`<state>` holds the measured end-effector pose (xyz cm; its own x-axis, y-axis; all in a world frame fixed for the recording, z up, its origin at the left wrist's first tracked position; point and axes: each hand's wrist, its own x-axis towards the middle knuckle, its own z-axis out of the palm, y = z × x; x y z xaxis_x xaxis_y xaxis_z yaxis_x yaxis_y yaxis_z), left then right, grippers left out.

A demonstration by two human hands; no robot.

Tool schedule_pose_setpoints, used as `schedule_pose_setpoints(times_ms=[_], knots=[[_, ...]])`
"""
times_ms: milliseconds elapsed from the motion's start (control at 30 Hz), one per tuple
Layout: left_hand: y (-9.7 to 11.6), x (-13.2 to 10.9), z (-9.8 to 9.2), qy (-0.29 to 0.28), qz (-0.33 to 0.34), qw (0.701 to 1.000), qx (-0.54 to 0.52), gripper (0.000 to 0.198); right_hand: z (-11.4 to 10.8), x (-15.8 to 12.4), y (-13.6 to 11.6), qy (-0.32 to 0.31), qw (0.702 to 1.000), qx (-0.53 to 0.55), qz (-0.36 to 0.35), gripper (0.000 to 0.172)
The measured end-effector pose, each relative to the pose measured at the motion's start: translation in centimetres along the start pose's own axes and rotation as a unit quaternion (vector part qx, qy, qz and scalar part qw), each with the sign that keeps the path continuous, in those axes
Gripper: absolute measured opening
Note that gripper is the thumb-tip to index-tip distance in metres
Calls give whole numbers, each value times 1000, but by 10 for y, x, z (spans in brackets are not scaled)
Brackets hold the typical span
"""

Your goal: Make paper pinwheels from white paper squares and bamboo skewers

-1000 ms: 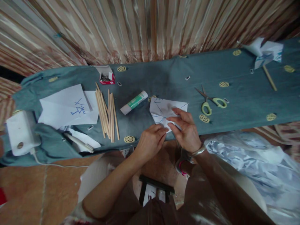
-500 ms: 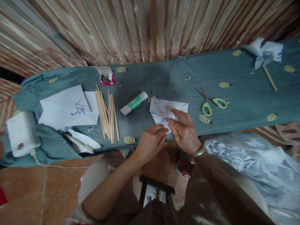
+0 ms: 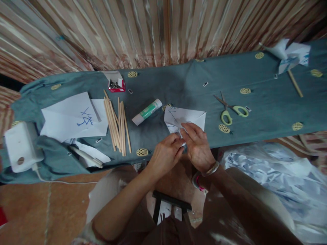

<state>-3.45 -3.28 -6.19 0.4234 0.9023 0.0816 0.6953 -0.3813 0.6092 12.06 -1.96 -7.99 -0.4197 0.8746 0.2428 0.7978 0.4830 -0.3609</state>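
Note:
A white sheet of paper (image 3: pixel 192 115) with blue pen lines lies at the table's front edge, with cut or folded corners. My left hand (image 3: pixel 166 151) is closed on its near corner, thumb and index finger pinched together. My right hand (image 3: pixel 199 146) bends over the same corner from the right, its fingertips close to the left thumb and pressed on the paper. The fingers cover the near part of the sheet. Left of the paper lies a green and white glue stick (image 3: pixel 147 111). Scissors (image 3: pixel 230 110) with light green handles rest partly open on the right.
Wooden sticks (image 3: pixel 123 126) lie beside marked paper sheets (image 3: pixel 68 115). Behind them stands a small red box (image 3: pixel 117 85) of metal pins. A white power strip (image 3: pixel 21 146) is at far left, a paper pinwheel (image 3: pixel 291 56) at far right. A plastic bag of paper scraps (image 3: pixel 270 177) sits below.
My right hand has shifted slightly left and turned inward, its fingers now over the near corner beside the left thumb. The left hand keeps its pinch; the paper stays in place.

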Motion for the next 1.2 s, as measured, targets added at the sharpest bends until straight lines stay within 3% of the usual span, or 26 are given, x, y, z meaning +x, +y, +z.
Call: schedule_pose_setpoints(times_ms=[200,400,500,700,933,1100,1200], knots=[[-2,-2,0,13,10,1000,6,20,-5,0,2,5,999,33,6,41],[-4,-3,0,23,32,999,28,22,-19,16,32,69,996,32,38,57],[-4,-2,-3,18,42,998,37,21,-21,29,53,80,992,-19,91,52],[-17,4,-16,42,52,996,57,22,-30,33,76,94,992,-5,87,46],[-34,19,-33,95,60,989,95,30,-39,15,71,77,993,54,75,33],[-14,16,-25,135,90,980,115,25,-38,5,63,62,993,52,87,33],[1,15,-13,89,120,982,113,20,-39,1,59,58,992,51,96,33]])
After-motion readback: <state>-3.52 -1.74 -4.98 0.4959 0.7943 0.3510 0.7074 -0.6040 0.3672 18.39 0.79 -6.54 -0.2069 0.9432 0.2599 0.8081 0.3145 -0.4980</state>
